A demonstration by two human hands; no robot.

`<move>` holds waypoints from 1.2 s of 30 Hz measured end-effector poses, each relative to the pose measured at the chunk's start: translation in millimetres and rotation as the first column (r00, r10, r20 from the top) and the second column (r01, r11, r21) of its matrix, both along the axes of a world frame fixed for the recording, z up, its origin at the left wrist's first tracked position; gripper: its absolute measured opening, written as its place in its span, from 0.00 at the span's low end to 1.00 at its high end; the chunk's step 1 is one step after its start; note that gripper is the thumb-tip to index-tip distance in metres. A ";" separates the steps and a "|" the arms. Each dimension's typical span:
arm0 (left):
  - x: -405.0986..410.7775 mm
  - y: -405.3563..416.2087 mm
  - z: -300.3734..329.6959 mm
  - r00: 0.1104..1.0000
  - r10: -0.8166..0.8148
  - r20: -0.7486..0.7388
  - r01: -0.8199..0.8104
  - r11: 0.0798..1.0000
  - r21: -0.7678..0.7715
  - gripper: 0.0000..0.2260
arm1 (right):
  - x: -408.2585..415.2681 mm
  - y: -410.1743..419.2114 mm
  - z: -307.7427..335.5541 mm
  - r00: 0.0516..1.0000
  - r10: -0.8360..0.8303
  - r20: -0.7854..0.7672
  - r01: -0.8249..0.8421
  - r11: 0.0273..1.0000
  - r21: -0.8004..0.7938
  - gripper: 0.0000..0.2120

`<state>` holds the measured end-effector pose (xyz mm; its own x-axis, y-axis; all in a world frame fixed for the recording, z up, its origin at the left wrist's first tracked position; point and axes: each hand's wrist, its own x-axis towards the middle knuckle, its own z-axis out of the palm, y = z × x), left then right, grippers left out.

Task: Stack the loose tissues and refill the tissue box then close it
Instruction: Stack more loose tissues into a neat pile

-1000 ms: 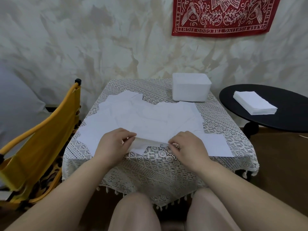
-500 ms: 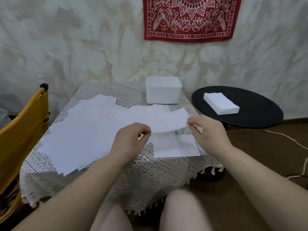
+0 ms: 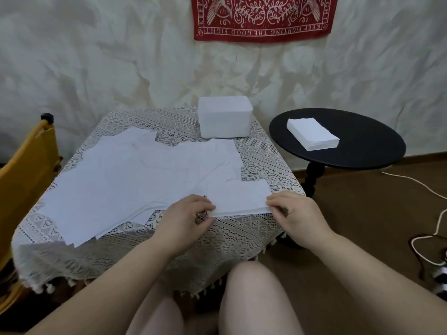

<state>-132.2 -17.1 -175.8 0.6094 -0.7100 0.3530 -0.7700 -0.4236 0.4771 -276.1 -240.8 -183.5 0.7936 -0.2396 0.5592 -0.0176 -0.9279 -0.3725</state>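
Several loose white tissues lie spread over the lace-covered table. Near the table's front right a small pile of tissues lies flat. My left hand pinches the pile's near left corner and my right hand pinches its near right corner. A white tissue box stands at the table's far edge. A neat stack of tissues sits on the round black side table to the right.
A yellow chair stands against the table's left side. White cables trail over the brown floor at the right. A red cloth hangs on the wall behind. My knees are under the table's front edge.
Both hands lifted one tissue from the spread, carried it right and laid it on the small pile at the front right. The camera turned to the right.
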 end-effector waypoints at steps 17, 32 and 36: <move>0.7 1.4 -4.4 0.999 0.039 0.014 -0.038 0.999 -0.021 0.07 | -4.6 -0.6 -4.8 0.999 0.021 -0.030 -0.021 1.000 -0.013 0.07; 1.4 0.8 -3.6 0.999 0.032 -0.032 -0.033 0.998 -0.051 0.01 | -4.6 -1.3 -3.3 0.996 -0.003 -0.094 0.000 1.000 -0.030 0.06; 0.6 2.6 -1.1 0.999 0.019 -0.045 -0.020 1.000 -0.014 0.02 | 0.2 5.7 12.5 0.985 -0.054 -0.163 0.049 0.998 -0.035 0.05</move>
<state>-131.6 -14.5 -176.9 0.6385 -0.6930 0.3349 -0.7393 -0.4313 0.5171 -275.9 -235.1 -171.0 0.8620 -0.2673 0.4306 -0.1240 -0.9350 -0.3322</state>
